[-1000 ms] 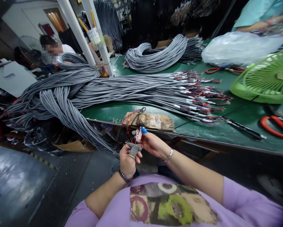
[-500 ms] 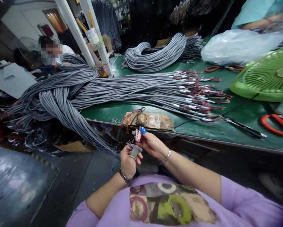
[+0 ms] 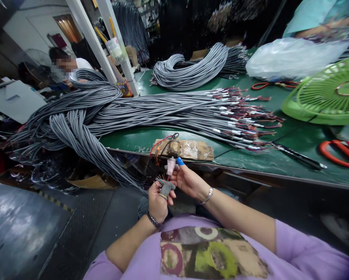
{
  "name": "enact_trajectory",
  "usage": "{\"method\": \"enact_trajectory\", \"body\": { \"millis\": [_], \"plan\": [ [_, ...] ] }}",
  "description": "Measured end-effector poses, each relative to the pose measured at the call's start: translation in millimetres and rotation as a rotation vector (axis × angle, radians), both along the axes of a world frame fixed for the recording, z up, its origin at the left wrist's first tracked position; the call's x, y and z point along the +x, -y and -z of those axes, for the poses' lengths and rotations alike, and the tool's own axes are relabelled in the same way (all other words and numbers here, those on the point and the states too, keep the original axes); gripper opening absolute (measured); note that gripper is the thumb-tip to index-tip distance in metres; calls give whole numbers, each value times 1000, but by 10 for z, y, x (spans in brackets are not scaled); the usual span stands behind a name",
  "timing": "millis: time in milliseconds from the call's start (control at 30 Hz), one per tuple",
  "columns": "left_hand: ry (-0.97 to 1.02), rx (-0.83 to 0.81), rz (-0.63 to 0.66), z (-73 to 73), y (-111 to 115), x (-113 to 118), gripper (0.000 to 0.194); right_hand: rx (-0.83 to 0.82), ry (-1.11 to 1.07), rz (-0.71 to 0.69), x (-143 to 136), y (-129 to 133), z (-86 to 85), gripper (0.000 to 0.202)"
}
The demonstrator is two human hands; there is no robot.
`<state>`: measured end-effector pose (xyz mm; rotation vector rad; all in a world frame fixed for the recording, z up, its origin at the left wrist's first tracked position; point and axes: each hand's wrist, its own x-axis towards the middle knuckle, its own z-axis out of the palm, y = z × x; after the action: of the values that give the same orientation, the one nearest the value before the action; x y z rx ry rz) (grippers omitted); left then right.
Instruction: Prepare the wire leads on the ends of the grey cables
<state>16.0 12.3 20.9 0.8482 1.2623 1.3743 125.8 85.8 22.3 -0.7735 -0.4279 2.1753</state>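
My left hand (image 3: pixel 159 200) is closed around a bunch of thin coloured wires (image 3: pixel 163 179), whose bare ends fan out above the fingers. A grey cover (image 3: pixel 166 188) sits on its thumb. Close beside it, my right hand (image 3: pixel 190 181) is curled, with a blue cover (image 3: pixel 180 161) on the thumb tip. A pale pink tapered piece (image 3: pixel 171 166) stands at its fingertips; whether it is a finger cover or a held part I cannot tell. One thin wire runs from the left hand up toward this piece.
Just beyond my hands, a wooden block (image 3: pixel 193 149) with wires lies on the green table (image 3: pixel 128 142). Grey cables (image 3: pixel 163 105) stretch across it. Black-handled tweezers or a cutter (image 3: pixel 299 156), red-handled scissors (image 3: pixel 339 151) and a green fan (image 3: pixel 323 95) are right. A person (image 3: pixel 84 64) sits far left.
The pink piece has turned and shows a broader, plainer side. My right thumb has shifted slightly right, away from it. My left hand keeps its hold on the wires.
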Motion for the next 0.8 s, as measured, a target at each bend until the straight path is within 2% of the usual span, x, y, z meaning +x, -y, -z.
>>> {"method": "enact_trajectory", "body": {
  "millis": [133,233,367,500,667,800],
  "plan": [
    [13,-20,-14,25,57,-70,38,55,-91,-117,225,144,55,34],
    [31,-15,-41,48,72,-106,36,127,-180,-222,449,293,10,36],
    [43,-20,-34,60,58,-88,34,161,-169,-175,658,424,-124,60],
    [29,-28,-9,45,54,-41,36,177,-99,-165,717,458,-174,83],
    [24,-28,22,35,77,-36,36,172,-151,-160,723,471,-126,87],
    [38,-41,24,51,57,-47,38,188,-206,-119,719,470,-205,75]
  ]
}}
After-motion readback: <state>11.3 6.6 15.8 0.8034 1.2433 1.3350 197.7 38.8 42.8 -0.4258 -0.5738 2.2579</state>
